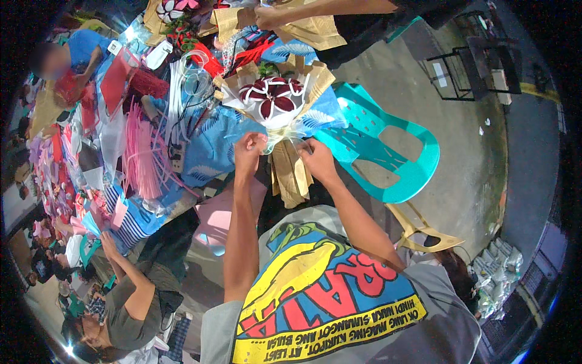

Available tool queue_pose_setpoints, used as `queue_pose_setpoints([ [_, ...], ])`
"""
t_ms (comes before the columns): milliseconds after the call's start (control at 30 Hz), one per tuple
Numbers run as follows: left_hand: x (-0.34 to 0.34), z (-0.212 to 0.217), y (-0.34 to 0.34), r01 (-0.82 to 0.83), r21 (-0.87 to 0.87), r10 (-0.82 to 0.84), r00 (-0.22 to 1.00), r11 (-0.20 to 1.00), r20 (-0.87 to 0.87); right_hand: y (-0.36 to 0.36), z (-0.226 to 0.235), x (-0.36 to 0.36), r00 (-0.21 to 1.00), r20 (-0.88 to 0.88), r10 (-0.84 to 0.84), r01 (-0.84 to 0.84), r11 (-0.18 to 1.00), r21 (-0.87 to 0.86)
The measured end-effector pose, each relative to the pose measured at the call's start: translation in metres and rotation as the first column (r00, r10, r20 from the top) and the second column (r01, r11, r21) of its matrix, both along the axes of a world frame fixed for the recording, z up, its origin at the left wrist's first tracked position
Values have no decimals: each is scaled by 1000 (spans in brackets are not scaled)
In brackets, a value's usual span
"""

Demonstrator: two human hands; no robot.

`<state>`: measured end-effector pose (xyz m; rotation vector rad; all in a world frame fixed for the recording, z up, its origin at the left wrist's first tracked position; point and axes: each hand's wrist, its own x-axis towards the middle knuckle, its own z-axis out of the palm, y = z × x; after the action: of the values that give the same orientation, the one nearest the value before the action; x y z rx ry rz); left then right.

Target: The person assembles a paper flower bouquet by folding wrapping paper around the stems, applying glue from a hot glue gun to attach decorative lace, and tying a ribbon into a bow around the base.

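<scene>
A bouquet (291,91) lies on the table's edge in front of me, its dark red, white-edged flower set in white and brown paper. Round its neck is a sheer cream ribbon (282,133), gathered in loops. My left hand (250,149) is closed at the left side of the neck, pinching a ribbon loop between curled fingers. On the other side, my right hand (316,159) also pinches the ribbon, thumb and forefinger together. Below the ribbon, the brown paper tail (289,176) of the wrapping hangs down between my forearms.
A teal plastic chair (418,155) stands right of the bouquet. Pink fuzzy stems (142,151) and red material (148,83) crowd the blue patterned tablecloth (209,148) at left. A co-worker's hand (267,17) holds brown paper at the far side; another person (136,291) works at lower left.
</scene>
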<state>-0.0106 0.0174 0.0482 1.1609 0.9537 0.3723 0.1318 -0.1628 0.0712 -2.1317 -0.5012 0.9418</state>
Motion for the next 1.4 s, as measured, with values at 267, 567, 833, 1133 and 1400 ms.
queue_pose_setpoints([
  [267, 17, 35, -31, 323, 459, -128, 905, 828, -406, -8, 24, 20, 999, -48, 10, -12, 998, -55],
  [567, 4, 42, -32, 449, 691, -226, 891, 567, -394, -23, 27, 20, 990, -143, -19, 14, 999, -32],
  [833, -2, 50, -80, 355, 802, -58, 925, 481, -375, -17, 27, 26, 991, -120, -54, 49, 998, -49],
  [1133, 10, 44, -98, 285, 739, -28, 940, 610, -340, -11, 38, 44, 999, -1, 39, -39, 995, -90],
  [1400, 25, 46, -85, 156, 583, 47, 947, 798, -317, 17, 77, 60, 952, -284, 111, -64, 984, 168],
])
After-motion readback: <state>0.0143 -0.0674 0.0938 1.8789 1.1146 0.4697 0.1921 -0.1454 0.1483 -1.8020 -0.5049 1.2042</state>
